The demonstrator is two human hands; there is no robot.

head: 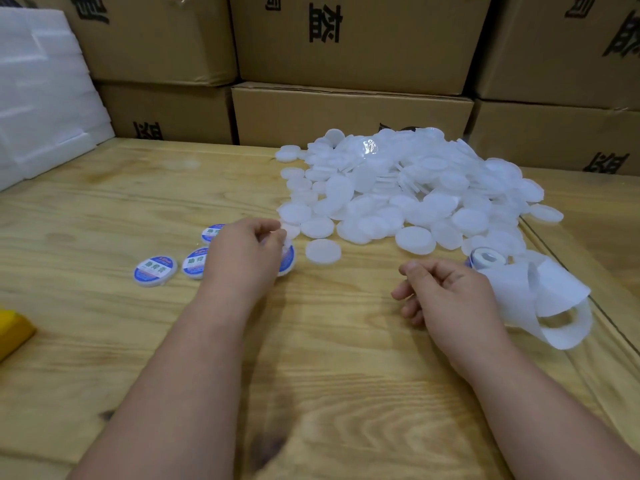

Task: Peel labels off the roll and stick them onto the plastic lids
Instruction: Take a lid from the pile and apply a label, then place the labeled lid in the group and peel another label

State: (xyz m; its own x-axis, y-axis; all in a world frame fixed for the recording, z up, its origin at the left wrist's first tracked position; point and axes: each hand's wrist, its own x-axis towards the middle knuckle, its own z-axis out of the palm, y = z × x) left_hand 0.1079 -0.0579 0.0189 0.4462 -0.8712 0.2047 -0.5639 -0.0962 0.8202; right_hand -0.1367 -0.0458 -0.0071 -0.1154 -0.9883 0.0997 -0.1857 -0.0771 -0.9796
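Note:
A big heap of plain white plastic lids [398,188] lies at the back right of the wooden table [311,358]; one loose lid [323,251] sits in front of it. Three labelled lids with blue-rimmed stickers lie at the left [156,270] [195,263] [212,232]. My left hand [247,251] has its fingers curled round another labelled lid [288,258], of which only the blue edge shows. My right hand [446,289] hovers loosely curled and holds nothing. Just beyond it lies the label roll [488,261], with its white backing strip [554,299] curling to the right.
Stacked cardboard boxes [349,112] wall off the back of the table. White foam sheets [41,98] lean at the far left. A yellow object [14,329] pokes in at the left edge. A seam in the tabletop [588,299] runs along the right.

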